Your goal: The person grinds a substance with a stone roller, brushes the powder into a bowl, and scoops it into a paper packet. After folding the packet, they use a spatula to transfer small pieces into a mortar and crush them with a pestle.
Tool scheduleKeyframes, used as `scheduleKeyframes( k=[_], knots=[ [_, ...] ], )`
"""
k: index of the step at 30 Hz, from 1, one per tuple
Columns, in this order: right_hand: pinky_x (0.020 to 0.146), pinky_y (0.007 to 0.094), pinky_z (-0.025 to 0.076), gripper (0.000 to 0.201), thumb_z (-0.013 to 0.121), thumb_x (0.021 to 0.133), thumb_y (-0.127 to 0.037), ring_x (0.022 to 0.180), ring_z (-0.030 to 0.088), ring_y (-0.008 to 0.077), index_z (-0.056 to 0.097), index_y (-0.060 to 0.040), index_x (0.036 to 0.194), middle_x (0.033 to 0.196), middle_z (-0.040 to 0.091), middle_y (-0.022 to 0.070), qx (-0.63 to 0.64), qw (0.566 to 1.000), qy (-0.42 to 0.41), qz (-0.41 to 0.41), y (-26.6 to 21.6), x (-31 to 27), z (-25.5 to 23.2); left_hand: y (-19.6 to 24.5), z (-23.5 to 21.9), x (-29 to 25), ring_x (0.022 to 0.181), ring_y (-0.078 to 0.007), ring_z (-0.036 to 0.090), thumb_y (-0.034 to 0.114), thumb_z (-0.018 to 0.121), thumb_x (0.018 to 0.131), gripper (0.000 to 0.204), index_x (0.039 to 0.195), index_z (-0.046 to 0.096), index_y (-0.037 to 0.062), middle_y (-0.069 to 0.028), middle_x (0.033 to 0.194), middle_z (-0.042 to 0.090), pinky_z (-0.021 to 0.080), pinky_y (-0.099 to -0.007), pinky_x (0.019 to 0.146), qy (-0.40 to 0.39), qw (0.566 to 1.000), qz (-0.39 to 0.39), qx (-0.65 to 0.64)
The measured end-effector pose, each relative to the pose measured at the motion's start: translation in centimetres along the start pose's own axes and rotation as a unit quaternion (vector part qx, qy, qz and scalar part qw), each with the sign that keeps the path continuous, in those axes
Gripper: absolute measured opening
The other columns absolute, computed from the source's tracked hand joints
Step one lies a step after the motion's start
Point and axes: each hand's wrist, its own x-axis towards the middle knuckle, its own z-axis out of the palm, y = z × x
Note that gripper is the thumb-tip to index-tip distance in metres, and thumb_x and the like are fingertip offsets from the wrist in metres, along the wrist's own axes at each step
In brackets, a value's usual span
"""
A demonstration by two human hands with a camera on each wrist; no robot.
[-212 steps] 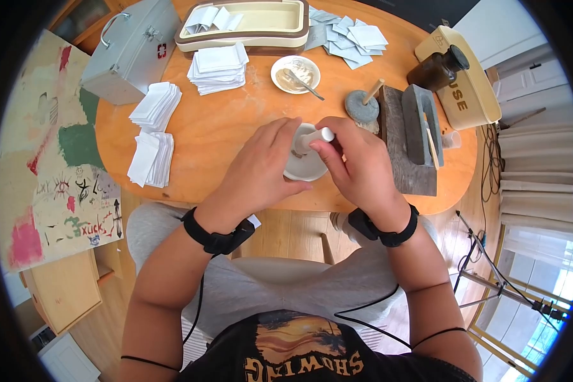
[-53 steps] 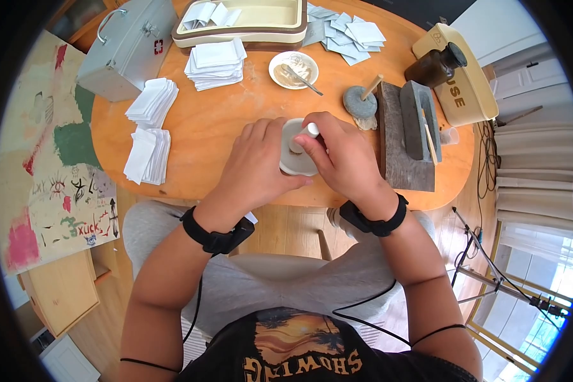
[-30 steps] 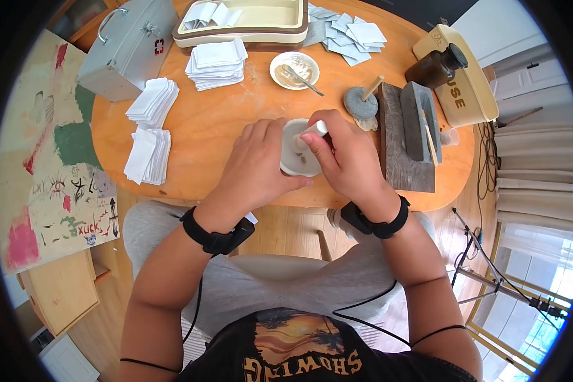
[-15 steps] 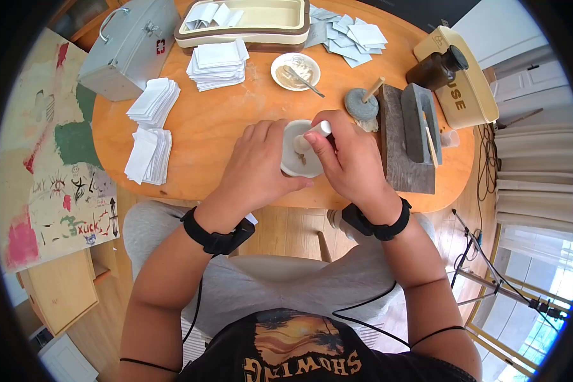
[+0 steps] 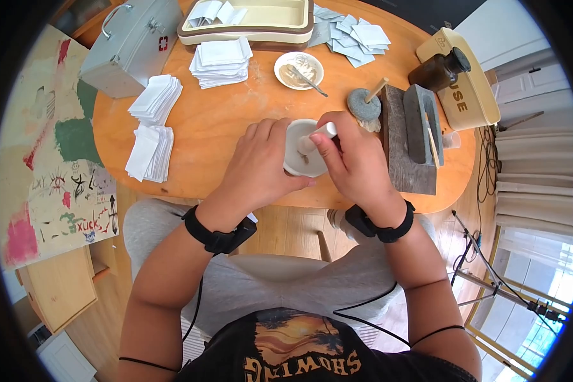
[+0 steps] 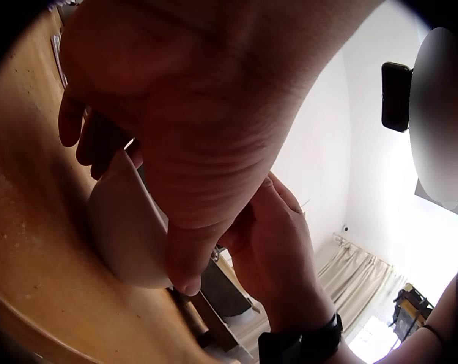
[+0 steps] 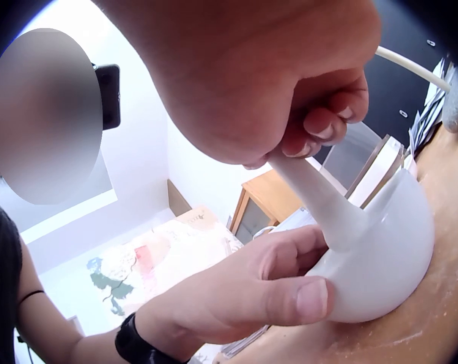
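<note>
A white mortar (image 5: 316,167) stands on the wooden table, near its front edge. My left hand (image 5: 258,156) grips it from the left, fingers around the far side and thumb along the near side. In my right hand (image 5: 361,162) is the white pestle (image 5: 325,130), its top leaning to the right and its lower end inside the mortar. A few small brown bits (image 5: 305,159) lie by the pestle's foot. The right wrist view shows curled fingers around the pestle's shaft (image 7: 316,199), above the smooth outer wall of the mortar (image 7: 399,262).
Behind the mortar sits a white bowl (image 5: 277,75) of pale powder with a spoon (image 5: 312,84). Paper packet stacks (image 5: 219,63) lie at left. To the right are a stone disc (image 5: 361,106) with a wooden handle, a dark board (image 5: 398,162) bearing a grey trough (image 5: 420,137), and a brown jar (image 5: 431,71).
The pestle stood more upright 1.8 seconds ago and now leans right, with more of the brown bits showing. My left hand keeps its grip on the mortar.
</note>
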Motion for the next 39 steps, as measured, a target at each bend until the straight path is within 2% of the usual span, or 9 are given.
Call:
scheduleKeyframes(
  k=[3,10,15,19,25,28,30,34,39],
  knots=[
    [0.069,0.0499,0.055,0.025,0.071,0.104,-0.027,0.08,0.072,0.0415,0.062,-0.0047,0.114,0.086,0.073,0.0192,-0.042,0.997,-0.061,0.024,-0.1,0.1,-0.2,-0.1,0.1,0.0,0.129,-0.0404,0.057,0.033,0.1,0.07,0.092,0.143,0.054,0.0006,-0.0202,0.134,0.061,0.048,-0.0498,0.108,0.0,1.0,0.001,0.0],
    [0.067,0.0498,0.055,0.025,0.072,0.104,-0.027,0.08,0.072,0.0419,0.062,-0.0053,0.114,0.087,0.073,0.0196,0.006,1.0,-0.007,0.03,0.0,0.0,-0.5,-0.1,0.1,0.0,0.128,-0.0406,0.057,0.033,0.1,0.071,0.092,0.143,0.054,0.0003,-0.0209,0.134,0.061,0.048,-0.0498,0.108,-0.003,1.0,0.004,-0.005],
    [0.069,0.0508,0.055,0.026,0.072,0.104,-0.028,0.079,0.072,0.042,0.062,-0.0059,0.113,0.088,0.073,0.0195,0.002,0.997,-0.07,-0.027,0.4,-0.3,0.1,-0.2,0.0,0.1,0.13,-0.0413,0.056,0.033,0.1,0.07,0.094,0.145,0.053,0.0003,-0.0211,0.137,0.06,0.048,-0.0496,0.11,-0.006,1.0,0.002,-0.002],
    [0.069,0.0506,0.056,0.025,0.072,0.104,-0.027,0.08,0.072,0.042,0.063,-0.0064,0.113,0.087,0.073,0.0192,0.004,0.997,-0.043,-0.061,0.5,0.1,0.5,-0.1,0.0,0.1,0.133,-0.0422,0.055,0.032,0.1,0.07,0.096,0.148,0.052,0.0001,-0.0214,0.14,0.06,0.047,-0.0498,0.112,-0.014,1.0,-0.01,0.002],
    [0.069,0.0501,0.055,0.025,0.073,0.103,-0.027,0.082,0.072,0.0411,0.063,-0.0064,0.113,0.088,0.072,0.0189,-0.014,0.997,-0.019,0.067,0.5,0.4,-0.4,0.1,-0.2,-0.1,0.133,-0.0426,0.055,0.032,0.1,0.071,0.097,0.148,0.051,-0.0007,-0.022,0.14,0.059,0.047,-0.0498,0.112,-0.017,1.0,-0.019,-0.003],
    [0.069,0.0497,0.055,0.026,0.073,0.103,-0.027,0.081,0.072,0.0412,0.063,-0.0062,0.114,0.088,0.073,0.0185,-0.013,1.0,0.009,0.007,0.9,0.2,0.3,0.2,-0.3,0.0,0.134,-0.0426,0.054,0.033,0.1,0.071,0.098,0.149,0.051,-0.0007,-0.0222,0.14,0.059,0.046,-0.0495,0.113,-0.025,1.0,-0.013,-0.002],
    [0.069,0.0502,0.055,0.025,0.073,0.103,-0.026,0.082,0.072,0.0418,0.063,-0.0058,0.113,0.088,0.073,0.0188,0.037,0.997,-0.05,-0.045,0.9,0.1,0.6,0.0,-0.2,0.1,0.134,-0.0424,0.054,0.033,0.1,0.071,0.098,0.149,0.051,-0.0006,-0.022,0.141,0.059,0.046,-0.0495,0.113,-0.023,1.0,-0.011,-0.001],
    [0.07,0.051,0.055,0.024,0.073,0.103,-0.025,0.082,0.071,0.0426,0.063,-0.0056,0.114,0.09,0.072,0.0183,-0.019,0.995,-0.094,0.029,0.1,0.3,-0.6,0.0,-0.1,0.0,0.135,-0.0418,0.054,0.033,0.1,0.072,0.097,0.149,0.051,0.0,-0.0211,0.141,0.059,0.046,-0.0495,0.113,-0.018,1.0,-0.015,0.001],
    [0.071,0.0507,0.055,0.023,0.072,0.104,-0.025,0.082,0.071,0.0428,0.064,-0.0068,0.114,0.089,0.073,0.0167,0.016,0.997,-0.059,-0.055,1.2,0.4,0.0,0.1,-0.2,0.1,0.135,-0.0417,0.054,0.033,0.1,0.072,0.098,0.149,0.051,0.0004,-0.0209,0.142,0.059,0.046,-0.0495,0.113,-0.023,1.0,-0.014,0.0]
  ],
)
